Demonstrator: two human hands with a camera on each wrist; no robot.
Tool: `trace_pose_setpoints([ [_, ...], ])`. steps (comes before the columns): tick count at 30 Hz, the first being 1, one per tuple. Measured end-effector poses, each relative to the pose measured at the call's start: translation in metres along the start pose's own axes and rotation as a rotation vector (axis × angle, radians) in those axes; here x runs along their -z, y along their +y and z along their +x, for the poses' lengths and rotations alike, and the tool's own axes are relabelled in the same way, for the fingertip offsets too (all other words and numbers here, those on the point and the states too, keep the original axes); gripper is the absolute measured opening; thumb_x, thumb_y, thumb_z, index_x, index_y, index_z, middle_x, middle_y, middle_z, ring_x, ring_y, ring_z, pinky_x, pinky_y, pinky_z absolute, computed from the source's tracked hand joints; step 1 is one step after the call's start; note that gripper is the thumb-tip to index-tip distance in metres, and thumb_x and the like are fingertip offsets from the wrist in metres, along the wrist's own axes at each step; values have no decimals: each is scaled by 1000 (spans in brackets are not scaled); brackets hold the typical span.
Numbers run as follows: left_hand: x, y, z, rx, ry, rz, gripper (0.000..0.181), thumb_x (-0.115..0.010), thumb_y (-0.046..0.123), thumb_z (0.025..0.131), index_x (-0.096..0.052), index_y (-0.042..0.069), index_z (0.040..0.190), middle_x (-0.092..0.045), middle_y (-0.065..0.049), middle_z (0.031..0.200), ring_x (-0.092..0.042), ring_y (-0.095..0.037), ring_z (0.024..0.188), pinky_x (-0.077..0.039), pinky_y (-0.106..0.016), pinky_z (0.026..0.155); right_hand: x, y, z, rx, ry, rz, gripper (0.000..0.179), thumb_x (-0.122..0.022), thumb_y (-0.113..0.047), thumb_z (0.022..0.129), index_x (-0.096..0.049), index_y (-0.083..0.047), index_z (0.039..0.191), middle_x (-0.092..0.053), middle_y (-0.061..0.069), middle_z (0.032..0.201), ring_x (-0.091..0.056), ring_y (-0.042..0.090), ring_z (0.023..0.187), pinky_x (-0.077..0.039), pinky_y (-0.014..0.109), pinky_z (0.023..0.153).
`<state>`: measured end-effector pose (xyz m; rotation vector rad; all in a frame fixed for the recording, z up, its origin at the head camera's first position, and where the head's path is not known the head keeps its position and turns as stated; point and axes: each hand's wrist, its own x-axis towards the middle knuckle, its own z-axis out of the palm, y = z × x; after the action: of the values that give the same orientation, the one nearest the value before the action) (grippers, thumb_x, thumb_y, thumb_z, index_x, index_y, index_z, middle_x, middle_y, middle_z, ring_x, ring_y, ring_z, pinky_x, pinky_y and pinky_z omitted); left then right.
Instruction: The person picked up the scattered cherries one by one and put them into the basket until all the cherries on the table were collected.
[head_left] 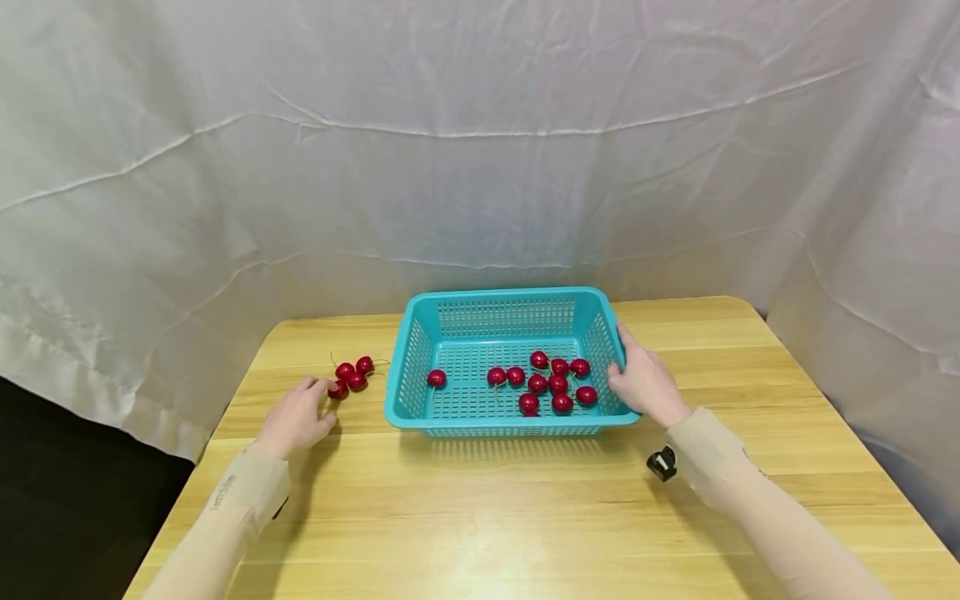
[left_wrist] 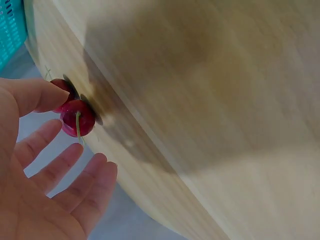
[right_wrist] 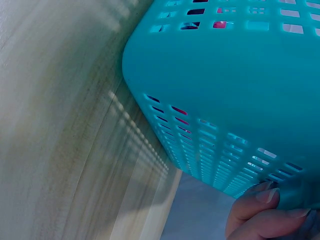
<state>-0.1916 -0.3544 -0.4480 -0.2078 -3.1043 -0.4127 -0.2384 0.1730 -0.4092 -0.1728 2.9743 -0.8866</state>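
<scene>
Left of a blue perforated basket [head_left: 495, 423], a small cluster of red cherries [head_left: 357, 382] with thin stems lies on the table. My left hand [head_left: 295, 418] reaches to the near edge of this cluster. In the left wrist view its thumb and fingers spread around a cherry [left_wrist: 86, 121], the thumb partly covering another behind it. Whether the skin touches them I cannot tell. At the basket's right end, my right hand [head_left: 647, 382] grips the rim; its curled fingertips [right_wrist: 265, 196] show beneath the rim in the right wrist view. Several cherries [head_left: 557, 384] lie inside, mostly toward the right.
A light wooden table [head_left: 480, 517] carries everything. White cloth [head_left: 480, 192] hangs behind it and at both sides. One lone cherry [head_left: 437, 378] lies toward the basket's left end. A dark area [head_left: 67, 483] shows beyond the table's left edge.
</scene>
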Motion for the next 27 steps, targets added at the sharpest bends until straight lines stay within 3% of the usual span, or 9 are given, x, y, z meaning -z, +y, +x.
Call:
trace_pose_setpoints([
  [10,2,7,9,-6,-33,-22,50,-67,16,88,-56,0,134,-55,-28,136,-60,-48,116,-49,-64,97,-1,0,0,2,0,-13,77,-48,-14,95,-10,3,160,-54,42,133,-72,34,79,-58,38,58],
  [19,3,13,11,3,-79,-16,50,-68,16,88,-56,2,134,-57,-27,133,-63,-47,112,-52,-64,92,-1,0,0,9,6,-13,77,-48,-13,95,-10,4,160,-53,42,135,-72,37,83,-59,39,60],
  [27,-2,15,11,9,-125,-8,49,-71,20,86,-58,4,131,-61,-21,121,-65,-40,104,-54,-62,89,-1,0,0,7,2,-8,78,-48,-13,94,-8,3,160,-54,42,133,-71,33,77,-58,37,58],
])
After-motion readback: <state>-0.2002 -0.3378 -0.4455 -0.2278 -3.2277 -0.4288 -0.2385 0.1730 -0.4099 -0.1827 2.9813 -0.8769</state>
